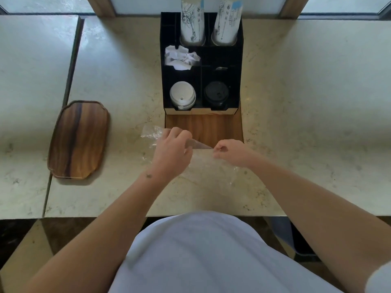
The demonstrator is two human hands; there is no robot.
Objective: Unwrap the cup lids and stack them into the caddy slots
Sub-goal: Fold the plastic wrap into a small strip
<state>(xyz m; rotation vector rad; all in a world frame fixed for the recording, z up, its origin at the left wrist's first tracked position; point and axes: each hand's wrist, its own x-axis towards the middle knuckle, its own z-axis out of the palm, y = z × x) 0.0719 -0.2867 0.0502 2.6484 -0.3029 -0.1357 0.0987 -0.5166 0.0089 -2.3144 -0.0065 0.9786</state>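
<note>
A black caddy [241, 81] stands on the counter ahead of me. Its front left slot holds a stack of white lids [182, 97]; the front right slot holds a stack of black lids [216, 94]. In front of the caddy, both hands grip a sheet of clear plastic wrap [211, 163]. My left hand [172, 150] is closed on one part of the wrap, and my right hand [229, 152] pinches another part, with a strip stretched taut between them. More crumpled wrap sticks out left of my left hand.
Two sleeves of paper cups [191, 20] stand in the caddy's back slots. Crumpled white paper [181, 58] fills a middle slot. A wooden tray [78, 139] lies on the counter to the left. A wooden board [220, 125] sits under the caddy's front.
</note>
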